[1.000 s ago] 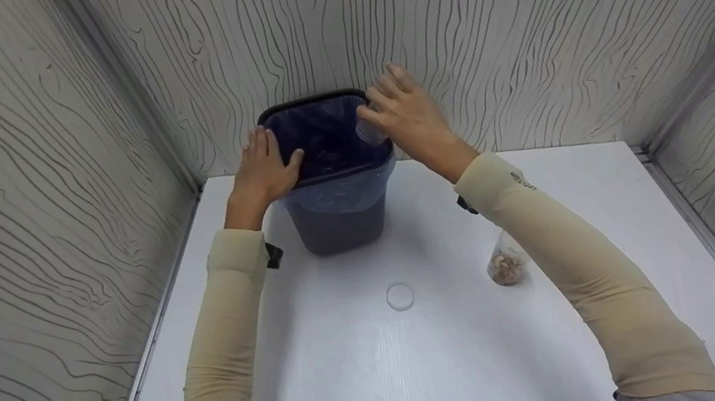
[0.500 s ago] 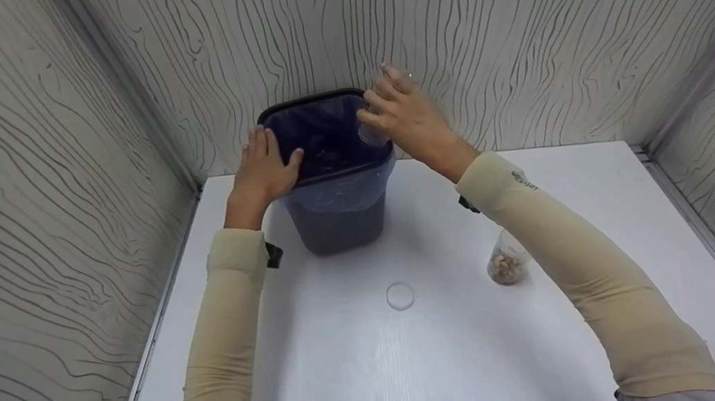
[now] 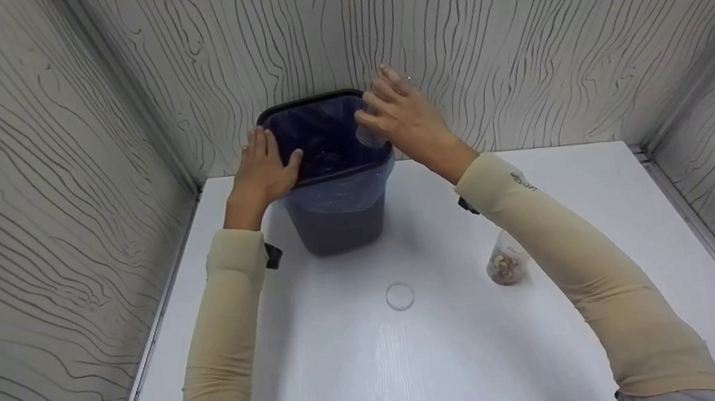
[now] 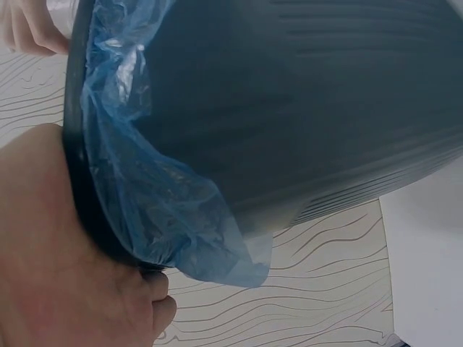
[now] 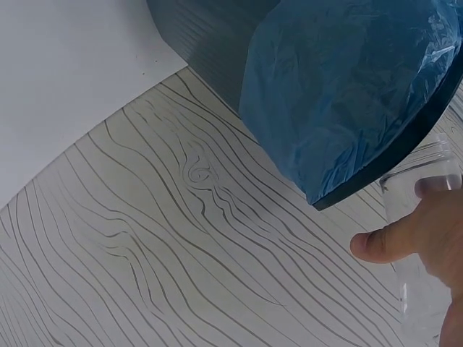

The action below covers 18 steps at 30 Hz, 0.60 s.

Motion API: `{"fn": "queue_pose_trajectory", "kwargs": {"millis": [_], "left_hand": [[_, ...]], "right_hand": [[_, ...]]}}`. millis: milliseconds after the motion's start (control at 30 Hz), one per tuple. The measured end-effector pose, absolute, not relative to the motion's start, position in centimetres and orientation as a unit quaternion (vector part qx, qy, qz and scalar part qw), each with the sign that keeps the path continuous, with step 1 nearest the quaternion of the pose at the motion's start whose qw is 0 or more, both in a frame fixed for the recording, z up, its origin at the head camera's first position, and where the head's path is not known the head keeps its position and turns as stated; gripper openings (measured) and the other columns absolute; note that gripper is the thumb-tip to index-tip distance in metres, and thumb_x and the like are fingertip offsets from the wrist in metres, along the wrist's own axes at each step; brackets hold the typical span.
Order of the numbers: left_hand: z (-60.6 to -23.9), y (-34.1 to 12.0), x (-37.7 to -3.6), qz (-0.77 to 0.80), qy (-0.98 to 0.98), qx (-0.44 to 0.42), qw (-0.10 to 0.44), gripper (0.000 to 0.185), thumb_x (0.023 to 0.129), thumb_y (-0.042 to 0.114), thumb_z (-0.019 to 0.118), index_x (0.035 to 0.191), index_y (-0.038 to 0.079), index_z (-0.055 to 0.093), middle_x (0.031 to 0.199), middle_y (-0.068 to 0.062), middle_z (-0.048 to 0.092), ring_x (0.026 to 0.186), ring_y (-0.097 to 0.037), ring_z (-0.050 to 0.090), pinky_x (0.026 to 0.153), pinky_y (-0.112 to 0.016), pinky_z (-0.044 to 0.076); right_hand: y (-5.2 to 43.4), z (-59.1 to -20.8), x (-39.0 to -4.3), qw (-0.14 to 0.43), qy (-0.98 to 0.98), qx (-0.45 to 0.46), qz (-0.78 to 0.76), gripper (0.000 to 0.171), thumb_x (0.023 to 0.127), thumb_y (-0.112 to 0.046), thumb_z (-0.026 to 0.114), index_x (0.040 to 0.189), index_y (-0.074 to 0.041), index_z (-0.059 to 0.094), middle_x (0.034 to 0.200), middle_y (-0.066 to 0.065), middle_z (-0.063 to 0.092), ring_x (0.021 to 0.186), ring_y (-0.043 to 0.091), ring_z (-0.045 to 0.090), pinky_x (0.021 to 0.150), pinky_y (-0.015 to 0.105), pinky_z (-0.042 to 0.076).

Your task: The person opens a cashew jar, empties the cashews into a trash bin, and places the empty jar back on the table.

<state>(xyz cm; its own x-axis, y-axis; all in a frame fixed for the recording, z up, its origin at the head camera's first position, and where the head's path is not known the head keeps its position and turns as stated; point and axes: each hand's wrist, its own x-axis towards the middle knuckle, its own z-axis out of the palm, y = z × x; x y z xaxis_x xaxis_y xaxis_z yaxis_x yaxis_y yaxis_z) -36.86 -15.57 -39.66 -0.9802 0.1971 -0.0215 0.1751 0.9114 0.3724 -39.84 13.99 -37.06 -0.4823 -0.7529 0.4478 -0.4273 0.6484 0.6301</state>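
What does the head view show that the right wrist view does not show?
Only the head view shows the left hand gripping the bin's rim, the round clear lid and the second jar, holding brownish contents, on the white table. Only the right wrist view shows the thumb pressed against the clear jar. Both show the dark bin with its blue liner and the right hand holding that jar at the rim.
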Motion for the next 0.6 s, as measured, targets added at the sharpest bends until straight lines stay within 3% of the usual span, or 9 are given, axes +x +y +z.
{"fn": "queue_pose_trajectory", "kwargs": {"millis": [333, 600], "left_hand": [[-39.62, -15.52, -36.81, 0.182, 0.979, 0.092, 0.025, 0.083, 0.115, 0.051, 0.028, 0.169, -0.006, 0.001, 0.178, -0.026, -0.007, 0.167, -0.039, -0.008, 0.137, -0.052, 0.002], [-39.48, -15.42, -36.76, 0.179, 0.979, 0.092, 0.029, 0.082, 0.115, 0.051, 0.028, 0.168, -0.006, 0.001, 0.178, -0.026, -0.007, 0.167, -0.04, -0.008, 0.137, -0.052, 0.002]], "right_hand": [[14.13, -37.35, -40.02, 0.388, -0.833, 0.354, -0.173, 0.04, 0.098, 0.005, 0.071, 0.13, -0.019, 0.068, 0.128, 0.01, 0.066, 0.134, 0.033, 0.057, 0.129, 0.053, 0.034], [14.56, -37.28, -39.78, 0.357, -0.855, 0.338, -0.163, 0.047, 0.094, -0.005, 0.08, 0.137, -0.015, 0.063, 0.134, 0.013, 0.065, 0.136, 0.037, 0.057, 0.128, 0.056, 0.035]]}}
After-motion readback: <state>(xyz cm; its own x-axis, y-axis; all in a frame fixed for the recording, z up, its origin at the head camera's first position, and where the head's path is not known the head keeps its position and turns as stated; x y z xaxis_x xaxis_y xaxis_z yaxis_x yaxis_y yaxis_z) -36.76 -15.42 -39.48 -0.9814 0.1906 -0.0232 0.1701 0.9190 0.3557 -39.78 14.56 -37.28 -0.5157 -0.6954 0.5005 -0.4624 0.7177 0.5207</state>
